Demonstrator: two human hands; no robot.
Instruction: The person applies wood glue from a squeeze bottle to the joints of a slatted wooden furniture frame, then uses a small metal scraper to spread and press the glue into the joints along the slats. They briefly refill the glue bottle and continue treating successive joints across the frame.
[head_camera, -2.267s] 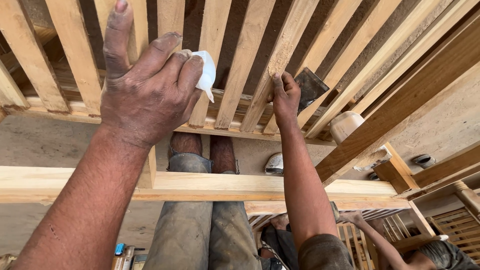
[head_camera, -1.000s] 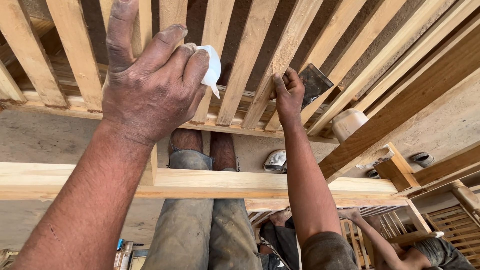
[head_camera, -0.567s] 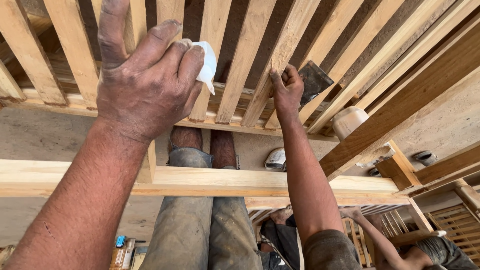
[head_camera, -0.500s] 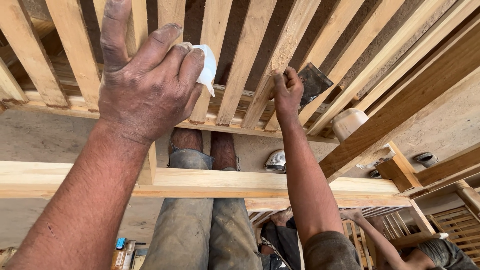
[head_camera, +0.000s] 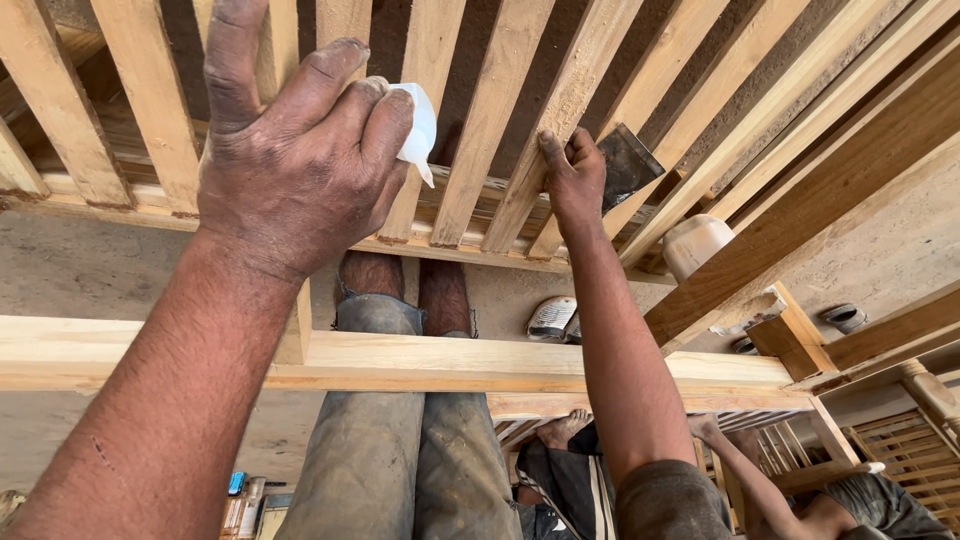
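2 hands work a slatted wooden frame (head_camera: 500, 150). The left hand (head_camera: 300, 160) pinches a white cloth (head_camera: 418, 125) against a slat for steadying. The right hand (head_camera: 572, 180) grips a dark flat scraper (head_camera: 630, 165), blade pressed to the wood.

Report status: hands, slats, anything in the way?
Left hand closed on a small white container against a slat. Right hand presses a dark flat scraper to the slats. Another person's arm low right, apart.

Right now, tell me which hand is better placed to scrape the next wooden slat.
Right. The right hand already grips the flat metal scraper against a wooden slat; the left hand is occupied holding a white piece.
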